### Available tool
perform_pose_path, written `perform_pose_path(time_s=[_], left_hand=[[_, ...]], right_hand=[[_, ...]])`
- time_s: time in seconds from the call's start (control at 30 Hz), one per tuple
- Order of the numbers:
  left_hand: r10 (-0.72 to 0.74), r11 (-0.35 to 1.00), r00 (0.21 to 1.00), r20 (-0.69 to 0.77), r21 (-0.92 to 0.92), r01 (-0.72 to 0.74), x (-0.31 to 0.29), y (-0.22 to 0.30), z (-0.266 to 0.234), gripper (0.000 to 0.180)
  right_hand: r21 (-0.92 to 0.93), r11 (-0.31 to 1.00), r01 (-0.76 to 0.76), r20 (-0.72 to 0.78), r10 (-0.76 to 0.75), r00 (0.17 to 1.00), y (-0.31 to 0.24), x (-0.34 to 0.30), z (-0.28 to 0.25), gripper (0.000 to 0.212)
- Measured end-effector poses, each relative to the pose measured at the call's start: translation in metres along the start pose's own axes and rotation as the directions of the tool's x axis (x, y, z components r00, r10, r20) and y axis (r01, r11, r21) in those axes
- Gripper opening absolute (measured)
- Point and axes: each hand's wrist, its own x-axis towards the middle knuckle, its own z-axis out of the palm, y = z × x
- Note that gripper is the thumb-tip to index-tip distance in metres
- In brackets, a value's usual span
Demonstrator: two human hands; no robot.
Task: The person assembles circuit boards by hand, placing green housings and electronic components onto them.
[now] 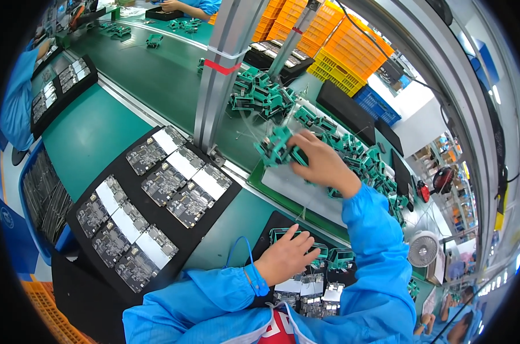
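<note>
My right hand reaches forward with its fingers closed on a cluster of green plastic frames, somewhat blurred, above the edge of a pale tray. Nearer to me, my left hand has its fingers stretched out over a black mat, among green frames; whether the fingertips touch one I cannot tell. A blue strap circles that wrist. Bare circuit boards with white patches lie on the same mat, between my forearms. More green frames are heaped in the tray to the right.
Circuit boards fill a black mat at left. A metal post rises beside the belt, where green frames are piled. Orange crates stand behind. A blue bin sits at far left. Other people work around.
</note>
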Motion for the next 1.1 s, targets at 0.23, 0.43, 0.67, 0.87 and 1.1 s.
perform_pose_path(time_s=[0.23,0.43,0.67,0.87,1.1], left_hand=[[0.011,0.999,1.0,-0.023,-0.041,-0.012,0.006,0.002,-0.006,0.062],[0.002,1.0,1.0,-0.022,-0.024,-0.003,0.002,0.003,-0.006,0.063],[0.005,1.0,0.999,-0.042,-0.002,-0.005,0.002,0.002,-0.003,0.064],[0.012,1.0,0.998,-0.054,-0.027,-0.014,0.003,0.002,-0.003,0.064],[0.01,0.999,0.998,-0.06,-0.046,-0.013,0.003,0.001,0.0,0.061]], right_hand=[[-0.482,0.873,-0.077,0.09,0.136,0.987,0.02,-0.096,0.008,0.039],[-0.413,0.89,-0.194,-0.095,0.17,0.981,0.009,-0.115,0.023,0.034],[-0.294,0.937,-0.19,-0.159,0.148,0.976,0.021,-0.127,0.044,0.035],[-0.07,0.974,-0.215,-0.252,0.191,0.949,0.023,-0.126,0.039,0.022],[-0.156,0.962,-0.223,-0.262,0.177,0.949,0.017,-0.078,-0.015,0.019]])
